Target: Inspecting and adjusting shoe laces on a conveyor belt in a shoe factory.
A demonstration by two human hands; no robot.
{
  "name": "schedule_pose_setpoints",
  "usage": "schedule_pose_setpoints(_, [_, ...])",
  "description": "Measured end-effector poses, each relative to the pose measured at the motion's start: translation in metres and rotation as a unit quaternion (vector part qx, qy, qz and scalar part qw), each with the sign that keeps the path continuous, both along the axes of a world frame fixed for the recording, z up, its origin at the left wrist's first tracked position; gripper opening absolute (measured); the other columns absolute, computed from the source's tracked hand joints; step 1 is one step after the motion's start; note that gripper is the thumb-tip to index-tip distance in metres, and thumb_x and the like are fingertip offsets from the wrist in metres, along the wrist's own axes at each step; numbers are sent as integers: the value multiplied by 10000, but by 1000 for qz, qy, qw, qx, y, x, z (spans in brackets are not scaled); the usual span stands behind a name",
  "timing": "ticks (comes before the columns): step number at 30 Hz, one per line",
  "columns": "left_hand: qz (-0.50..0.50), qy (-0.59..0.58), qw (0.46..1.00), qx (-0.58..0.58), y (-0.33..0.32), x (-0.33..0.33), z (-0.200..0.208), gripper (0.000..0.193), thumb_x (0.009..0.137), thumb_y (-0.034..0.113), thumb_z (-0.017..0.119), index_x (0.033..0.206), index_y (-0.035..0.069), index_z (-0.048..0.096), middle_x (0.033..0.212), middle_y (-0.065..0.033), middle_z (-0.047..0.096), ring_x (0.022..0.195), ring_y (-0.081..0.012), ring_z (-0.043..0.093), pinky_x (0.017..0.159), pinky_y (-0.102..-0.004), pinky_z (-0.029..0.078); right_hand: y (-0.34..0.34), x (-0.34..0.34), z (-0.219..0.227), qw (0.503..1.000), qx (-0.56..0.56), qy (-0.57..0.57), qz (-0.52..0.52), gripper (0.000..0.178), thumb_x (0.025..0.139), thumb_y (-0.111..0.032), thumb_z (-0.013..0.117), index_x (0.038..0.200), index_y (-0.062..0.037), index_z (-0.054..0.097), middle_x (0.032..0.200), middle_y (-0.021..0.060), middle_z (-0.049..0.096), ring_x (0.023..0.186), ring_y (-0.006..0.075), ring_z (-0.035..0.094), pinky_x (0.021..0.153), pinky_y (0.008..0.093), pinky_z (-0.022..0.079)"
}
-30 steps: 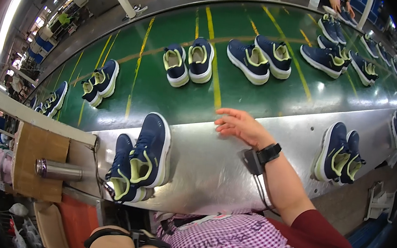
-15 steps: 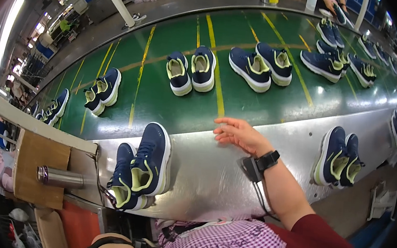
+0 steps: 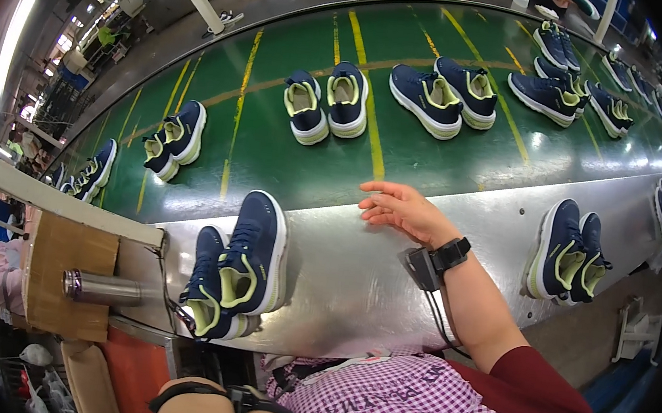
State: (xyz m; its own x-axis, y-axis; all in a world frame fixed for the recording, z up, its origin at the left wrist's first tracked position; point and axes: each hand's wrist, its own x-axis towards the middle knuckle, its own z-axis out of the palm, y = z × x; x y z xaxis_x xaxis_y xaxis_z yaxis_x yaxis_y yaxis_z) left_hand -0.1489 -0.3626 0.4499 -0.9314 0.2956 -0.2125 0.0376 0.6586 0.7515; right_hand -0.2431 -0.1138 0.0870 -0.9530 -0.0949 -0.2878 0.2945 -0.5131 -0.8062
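My right hand (image 3: 402,211) hovers near the seam between the green belt and the metal ledge, fingers loosely stretched and holding nothing. A black strapped device (image 3: 439,262) with a cable sits on its wrist. My left forearm (image 3: 195,412) shows at the lower edge, but the hand lies outside the view. Left of my right hand, a pair of navy sneakers (image 3: 253,255) with lime linings leans together on the metal ledge (image 3: 355,288). Another navy pair (image 3: 565,253) rests on the ledge to the right. Closest on the belt is a pair (image 3: 326,104) standing side by side.
More navy pairs ride the green belt (image 3: 286,174), among them one (image 3: 443,98) at centre right and one (image 3: 176,140) at left. A metal flask (image 3: 104,288) lies beside a cardboard sheet (image 3: 71,261). A pale rail (image 3: 62,188) borders the left; another person (image 3: 2,270) sits beyond it.
The whole view has shifted slightly, so the shoes and ledge appear a little higher. My right hand keeps nearly the same pose over the ledge's edge.
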Motion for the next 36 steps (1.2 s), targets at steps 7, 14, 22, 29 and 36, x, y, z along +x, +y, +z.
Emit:
schedule_pose_setpoints(7, [55,-81,987,124,11,1,7,206,946,267,497,896,98,391,869,5,332,706,-121,301,679,-250,307,-5,-4,4,1000,7,-1,3,454,977,-209,563,1356,9,440,1128,119,599,983,169,631,823,263,538])
schedule_pose_setpoints(14, [-70,-176,953,238,-26,-26,1,202,959,243,473,903,68,387,889,-12,353,713,-131,298,715,-241,318,-18,-10,6,1000,1,15,8,446,982,-204,551,1356,13,440,1131,118,600,988,170,631,840,260,532])
schedule_pose_setpoints(22, [17,-137,977,161,8,-12,21,202,938,203,515,910,46,392,903,-29,369,745,-142,326,732,-240,316,-18,-9,4,1000,8,4,4,436,981,-189,549,1351,16,443,1131,117,603,972,171,636,820,275,542])
schedule_pose_setpoints(29, [51,-144,967,202,1,-19,8,187,922,163,534,914,38,395,893,-35,369,753,-142,337,727,-232,320,-24,-16,1,1000,5,-1,5,442,984,-198,549,1356,13,437,1129,115,601,970,168,631,819,274,541])
schedule_pose_setpoints(36, [-212,48,853,475,-83,-46,-53,357,709,-30,741,975,53,517,908,23,460,968,-93,393,714,-179,321,-31,-17,5,1000,16,1,5,448,984,-198,550,1359,16,431,1115,110,601,964,160,632,815,263,539])
